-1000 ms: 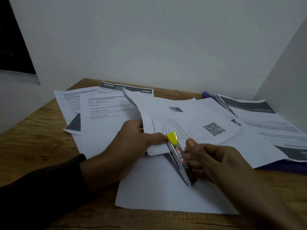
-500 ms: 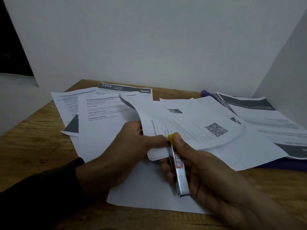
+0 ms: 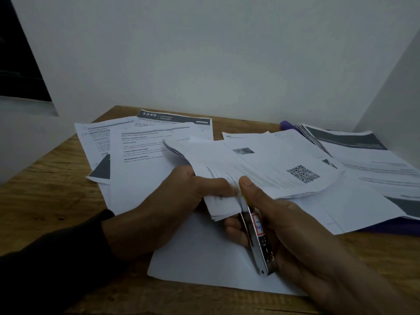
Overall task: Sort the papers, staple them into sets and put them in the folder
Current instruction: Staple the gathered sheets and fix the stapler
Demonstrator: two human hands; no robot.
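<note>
Head view: left hand (image 3: 163, 208) pinches one set (image 3: 250, 176); right hand (image 3: 293, 230) squeezes the stapler (image 3: 255, 235) on its corner. Loose papers (image 3: 145, 153) remain unsorted; folder (image 3: 286, 125), upper right, waits.

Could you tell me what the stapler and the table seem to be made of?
The stapler looks like polished metal: its silvery body reflects light, with a red and white label on top. The table appears to be wood with a matte finish, showing brown grain lines, though a wood-look laminate cannot be ruled out.
</note>
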